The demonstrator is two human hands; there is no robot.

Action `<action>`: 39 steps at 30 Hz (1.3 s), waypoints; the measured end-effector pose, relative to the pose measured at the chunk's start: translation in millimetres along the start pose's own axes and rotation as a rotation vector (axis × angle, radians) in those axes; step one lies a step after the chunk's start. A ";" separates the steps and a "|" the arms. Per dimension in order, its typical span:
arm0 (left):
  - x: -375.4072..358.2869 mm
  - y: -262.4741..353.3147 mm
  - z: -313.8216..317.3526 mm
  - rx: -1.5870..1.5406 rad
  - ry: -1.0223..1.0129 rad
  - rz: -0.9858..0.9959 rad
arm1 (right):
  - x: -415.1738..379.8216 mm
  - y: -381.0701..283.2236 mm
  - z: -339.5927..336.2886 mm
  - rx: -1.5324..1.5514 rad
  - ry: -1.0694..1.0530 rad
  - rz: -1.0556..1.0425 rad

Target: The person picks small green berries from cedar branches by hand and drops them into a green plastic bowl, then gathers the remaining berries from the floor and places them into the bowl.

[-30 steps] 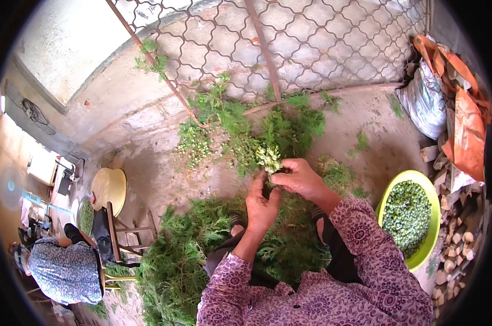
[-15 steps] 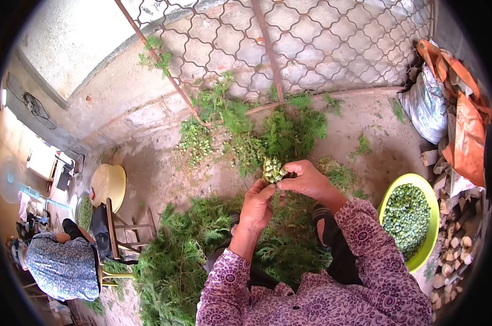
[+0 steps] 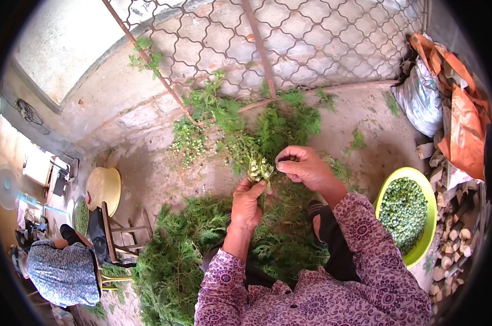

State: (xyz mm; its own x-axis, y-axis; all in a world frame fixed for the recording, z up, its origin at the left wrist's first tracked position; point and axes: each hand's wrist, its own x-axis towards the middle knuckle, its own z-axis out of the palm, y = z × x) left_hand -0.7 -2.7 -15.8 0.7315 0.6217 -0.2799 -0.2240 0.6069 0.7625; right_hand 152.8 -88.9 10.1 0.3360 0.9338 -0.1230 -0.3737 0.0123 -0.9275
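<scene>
Left hand [image 3: 247,205]: is pinching a pale-green sprig [image 3: 260,169].
Right hand [image 3: 308,169]: is hovering just beside it, fingers curling; cannot tell whether it's gripping anything.
Tub [image 3: 417,256]: is holding green berries [image 3: 403,214].

There's just the one camera here, worn on the head of the person [image 3: 311,304] at work, looking forward and steeply down along the patterned sleeves [image 3: 365,239] to the hands [image 3: 247,207], which sit at close range mid-view. Its wide, round view bows toward dark edges, taking in the floor [image 3: 382,144], the metal lattice [image 3: 258,49] farther off at the top, and a second person [image 3: 61,271] well away at far left.
</scene>
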 end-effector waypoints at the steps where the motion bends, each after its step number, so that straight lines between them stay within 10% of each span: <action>1: -0.3 0.6 0.9 0.003 -0.012 -0.006 | 0.0 -0.3 0.4 -0.015 -0.008 0.003; 20: -1.3 -5.2 0.4 0.085 -0.057 0.020 | -0.8 9.5 5.3 -0.135 -0.036 0.021; 28: 2.0 3.6 14.3 -0.119 -0.149 0.082 | 15.2 15.9 15.9 0.586 -0.192 0.067; 39: 10.3 0.4 21.9 -0.128 -0.146 0.123 | 11.4 14.7 11.3 0.706 -0.203 0.028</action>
State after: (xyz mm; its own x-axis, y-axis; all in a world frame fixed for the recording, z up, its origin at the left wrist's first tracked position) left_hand 20.8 -6.8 -5.6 0.7770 0.6224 -0.0946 -0.3907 0.5946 0.7027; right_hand 141.4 -74.0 -1.0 0.1767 0.9842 -0.0121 -0.8708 0.1506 -0.4680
